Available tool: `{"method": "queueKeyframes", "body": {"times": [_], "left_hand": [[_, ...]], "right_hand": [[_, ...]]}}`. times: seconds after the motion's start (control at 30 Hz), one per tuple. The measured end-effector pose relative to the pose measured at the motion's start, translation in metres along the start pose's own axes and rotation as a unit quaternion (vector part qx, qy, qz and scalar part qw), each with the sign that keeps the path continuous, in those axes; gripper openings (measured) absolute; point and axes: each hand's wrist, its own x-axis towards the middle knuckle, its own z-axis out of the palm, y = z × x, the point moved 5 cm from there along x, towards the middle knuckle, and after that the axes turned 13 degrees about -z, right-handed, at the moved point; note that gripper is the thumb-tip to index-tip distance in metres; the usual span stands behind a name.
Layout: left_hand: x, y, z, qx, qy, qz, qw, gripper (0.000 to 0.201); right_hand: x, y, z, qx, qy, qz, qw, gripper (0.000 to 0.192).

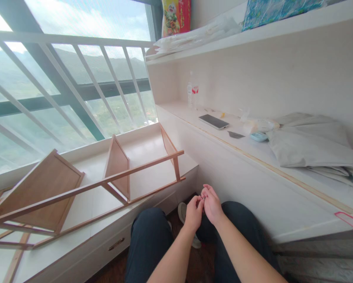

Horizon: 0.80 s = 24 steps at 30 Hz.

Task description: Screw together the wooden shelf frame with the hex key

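Between my knees, my left hand [193, 213] and my right hand [212, 203] meet, fingertips touching. Both are closed in a pinch around something tiny at the fingertips, too small and too covered by fingers to name. To the left of them, a brown wooden shelf rack [120, 173] lies on its side along the white window bench [147, 137]. Its near end is the part closest to my hands, though apart from them.
On the white ledge [188, 116] at right are a plastic bottle [190, 94], a phone [214, 121], a light blue object [259, 136] and folded grey cloth [315, 141]. Bags lie on the upper shelf [253, 39]. White railings [76, 41] cross the window.
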Motion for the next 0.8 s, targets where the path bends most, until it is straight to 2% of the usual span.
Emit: {"method": "queueKeyframes", "body": {"times": [0.17, 0.3, 0.43, 0.6, 0.8], "left_hand": [[0.016, -0.001, -0.019, -0.076, 0.058, -0.030, 0.995, 0.029], [0.028, 0.000, -0.036, -0.136, 0.090, -0.052, 0.985, 0.027], [0.038, 0.000, -0.046, -0.192, 0.097, -0.073, 0.974, 0.025], [0.049, -0.001, -0.051, -0.261, 0.087, -0.111, 0.955, 0.023], [0.061, -0.001, -0.056, -0.337, 0.084, -0.134, 0.928, 0.021]], "right_hand": [[0.000, 0.011, 0.005, -0.094, -0.060, -0.035, 0.993, 0.034], [-0.001, 0.018, 0.003, -0.204, -0.110, -0.063, 0.971, 0.031], [-0.001, 0.020, 0.008, -0.280, -0.166, -0.084, 0.942, 0.030], [-0.001, 0.015, 0.027, -0.336, -0.237, -0.139, 0.901, 0.023], [0.000, 0.009, 0.043, -0.371, -0.263, -0.237, 0.859, 0.017]]}}
